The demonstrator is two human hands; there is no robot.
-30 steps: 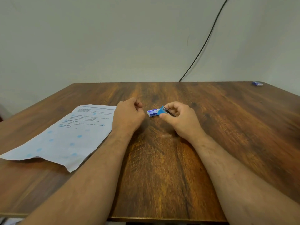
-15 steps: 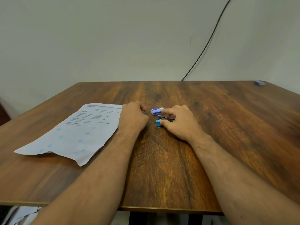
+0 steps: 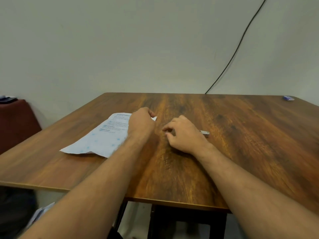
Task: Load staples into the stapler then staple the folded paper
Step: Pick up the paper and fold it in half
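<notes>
The left hand (image 3: 141, 122) lies on the paper's (image 3: 103, 138) far right corner, fingers curled out of sight, so whether they pinch the sheet cannot be told. The right hand (image 3: 183, 133) rests on the table (image 3: 250, 135) with fingers loosely curled, covering most of the stapler (image 3: 205, 133); only a metal end shows behind it. A small blue box (image 3: 288, 98) sits at the far right corner.

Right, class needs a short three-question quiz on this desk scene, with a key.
1. True or false: the left hand is at the paper's far corner.
2. What lies at the table's far right corner? A a small blue box; B scissors; C a cup.
3. Fill in: the black cable runs up the ___.
Key: 1 true; 2 A; 3 wall.
</notes>
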